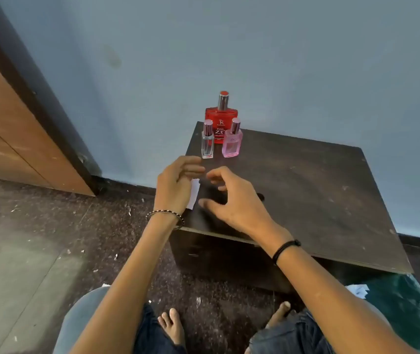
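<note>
Three perfume bottles stand at the far left corner of a dark wooden table point(318, 180). A big red bottle point(220, 116) is at the back. In front of it stand a small clear bottle point(207, 143) and a small pink bottle point(232, 143), both with metallic caps. My left hand point(175, 186) hovers just below the clear bottle, fingers loosely curled, holding nothing. My right hand point(232, 198) hovers over the table's left part with fingers spread and loosely bent, also empty. A white slip of paper point(194, 194) lies on the table, partly hidden by my left hand.
A blue wall rises behind the table. A brown wooden door point(12, 139) with a dark frame stands at the left. The speckled floor point(58, 251) is littered with small scraps. My bare feet and knees show at the bottom, and a green sack point(405, 305) lies at the lower right.
</note>
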A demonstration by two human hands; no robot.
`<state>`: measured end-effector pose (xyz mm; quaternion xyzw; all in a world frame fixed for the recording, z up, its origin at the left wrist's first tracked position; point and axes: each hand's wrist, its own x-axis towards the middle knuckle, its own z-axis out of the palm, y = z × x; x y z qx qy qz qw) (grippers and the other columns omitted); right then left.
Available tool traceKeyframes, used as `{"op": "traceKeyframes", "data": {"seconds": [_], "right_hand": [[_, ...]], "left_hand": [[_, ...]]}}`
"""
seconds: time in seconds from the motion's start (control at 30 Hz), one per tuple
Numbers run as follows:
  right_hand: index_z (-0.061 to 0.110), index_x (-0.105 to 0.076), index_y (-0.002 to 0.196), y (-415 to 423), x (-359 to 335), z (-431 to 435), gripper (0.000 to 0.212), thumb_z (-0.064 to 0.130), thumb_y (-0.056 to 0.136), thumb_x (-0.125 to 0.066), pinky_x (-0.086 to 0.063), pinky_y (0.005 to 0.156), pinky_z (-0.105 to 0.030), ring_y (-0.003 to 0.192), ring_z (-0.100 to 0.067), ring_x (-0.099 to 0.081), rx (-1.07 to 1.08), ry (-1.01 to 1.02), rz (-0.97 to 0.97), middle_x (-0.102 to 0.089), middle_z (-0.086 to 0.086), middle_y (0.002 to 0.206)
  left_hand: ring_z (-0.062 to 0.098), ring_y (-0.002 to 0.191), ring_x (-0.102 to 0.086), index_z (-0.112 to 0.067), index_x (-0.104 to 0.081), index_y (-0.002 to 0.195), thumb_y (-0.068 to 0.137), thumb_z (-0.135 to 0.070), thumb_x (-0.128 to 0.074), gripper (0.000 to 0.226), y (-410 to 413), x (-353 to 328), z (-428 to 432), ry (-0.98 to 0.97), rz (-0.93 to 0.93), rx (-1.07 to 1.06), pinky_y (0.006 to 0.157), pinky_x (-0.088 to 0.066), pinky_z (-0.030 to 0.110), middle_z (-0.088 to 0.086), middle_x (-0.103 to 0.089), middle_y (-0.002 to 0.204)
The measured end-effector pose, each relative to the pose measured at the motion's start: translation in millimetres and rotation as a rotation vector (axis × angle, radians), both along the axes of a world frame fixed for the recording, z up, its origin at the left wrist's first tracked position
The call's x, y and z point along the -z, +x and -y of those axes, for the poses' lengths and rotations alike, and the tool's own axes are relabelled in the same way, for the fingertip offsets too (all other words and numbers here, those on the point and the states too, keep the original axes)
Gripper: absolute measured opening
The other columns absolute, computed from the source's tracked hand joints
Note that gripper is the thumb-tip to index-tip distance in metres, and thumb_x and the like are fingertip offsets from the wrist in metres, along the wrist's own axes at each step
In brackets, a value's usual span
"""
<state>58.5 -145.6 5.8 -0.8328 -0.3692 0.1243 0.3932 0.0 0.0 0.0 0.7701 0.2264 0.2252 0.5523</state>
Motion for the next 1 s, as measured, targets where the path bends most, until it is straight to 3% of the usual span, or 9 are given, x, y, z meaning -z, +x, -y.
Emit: {"op": "traceKeyframes", "data": {"seconds": [0.2, 0.33, 0.5, 0.6, 0.7, 0.87, 0.93, 1.0], "right_hand": [[0.022, -0.048, 0.14, -4.8, 10.9, -16.3, 0.073, 0.049, 0.08, -0.08, -0.036, 0.097, -0.018, 0.125, -0.009, -0.051, -0.182, -0.081, 0.04, -0.056, 0.004, 0.141], [0.023, -0.052, 0.138, -3.5, 16.8, -20.2, 0.064, 0.052, 0.085, -0.074, -0.045, 0.103, -0.03, 0.127, -0.013, -0.053, -0.18, -0.094, 0.087, -0.058, 0.006, 0.141], [0.022, -0.061, 0.133, 7.4, 16.0, -18.8, 0.056, 0.053, 0.088, -0.069, -0.045, 0.103, -0.023, 0.122, -0.008, -0.058, -0.213, -0.066, 0.103, -0.066, 0.007, 0.134], [0.023, -0.06, 0.136, 12.3, 14.5, -17.5, 0.064, 0.061, 0.085, -0.066, -0.035, 0.097, -0.006, 0.123, -0.005, -0.058, -0.233, -0.061, 0.09, -0.065, 0.007, 0.135], [0.024, -0.057, 0.139, 15.8, 11.2, -15.5, 0.073, 0.065, 0.08, -0.067, -0.032, 0.097, -0.006, 0.125, -0.005, -0.056, -0.252, -0.067, 0.078, -0.063, 0.007, 0.139], [0.02, -0.058, 0.141, 20.1, 11.4, -10.7, 0.056, 0.037, 0.09, -0.072, -0.024, 0.102, 0.0, 0.133, -0.006, -0.051, -0.251, -0.072, 0.081, -0.061, 0.004, 0.143], [0.017, -0.057, 0.142, 19.8, 12.1, -10.2, 0.057, 0.029, 0.088, -0.073, -0.027, 0.109, -0.006, 0.136, -0.008, -0.049, -0.29, -0.095, 0.097, -0.059, 0.001, 0.145], [0.017, -0.055, 0.143, 20.3, 11.9, -10.2, 0.059, 0.027, 0.088, -0.073, -0.033, 0.115, -0.022, 0.138, -0.012, -0.048, -0.315, -0.114, 0.113, -0.057, 0.0, 0.147]], "left_hand": [[0.019, 0.099, -0.074, -0.008, -0.066, 0.112, 0.084, 0.021, -0.028, 0.055, 9.7, 3.1, -20.2, -0.356, 0.058, -0.113, 0.085, -0.059, 0.026, 0.013, -0.075, 0.103], [0.026, 0.098, -0.075, -0.003, -0.067, 0.107, 0.087, 0.018, -0.031, 0.046, 12.8, 6.0, -19.3, -0.513, 0.065, -0.201, 0.085, -0.06, 0.028, 0.017, -0.076, 0.099], [0.025, 0.095, -0.075, -0.002, -0.069, 0.108, 0.093, 0.009, -0.036, 0.038, 16.1, 5.7, -11.2, -0.458, 0.052, -0.232, 0.074, -0.059, 0.021, 0.014, -0.077, 0.096], [0.025, 0.095, -0.074, -0.003, -0.069, 0.107, 0.095, 0.008, -0.036, 0.037, 17.4, 4.4, -8.6, -0.429, 0.043, -0.24, 0.069, -0.058, 0.018, 0.014, -0.076, 0.096], [0.024, 0.092, -0.075, -0.002, -0.069, 0.108, 0.094, 0.007, -0.034, 0.039, 17.1, 3.7, -8.2, -0.41, 0.034, -0.239, 0.069, -0.058, 0.017, 0.014, -0.077, 0.096], [0.023, 0.093, -0.075, -0.002, -0.069, 0.106, 0.094, 0.007, -0.034, 0.039, 18.1, 4.3, -9.6, -0.411, 0.021, -0.231, 0.076, -0.06, 0.022, 0.012, -0.076, 0.094], [0.022, 0.094, -0.075, -0.004, -0.07, 0.106, 0.093, 0.007, -0.034, 0.039, 17.5, 4.7, -10.6, -0.405, 0.016, -0.229, 0.08, -0.06, 0.024, 0.01, -0.076, 0.093], [0.021, 0.095, -0.075, -0.003, -0.07, 0.106, 0.093, 0.007, -0.034, 0.039, 16.7, 4.6, -10.9, -0.399, 0.011, -0.226, 0.084, -0.06, 0.025, 0.01, -0.076, 0.093]]}}
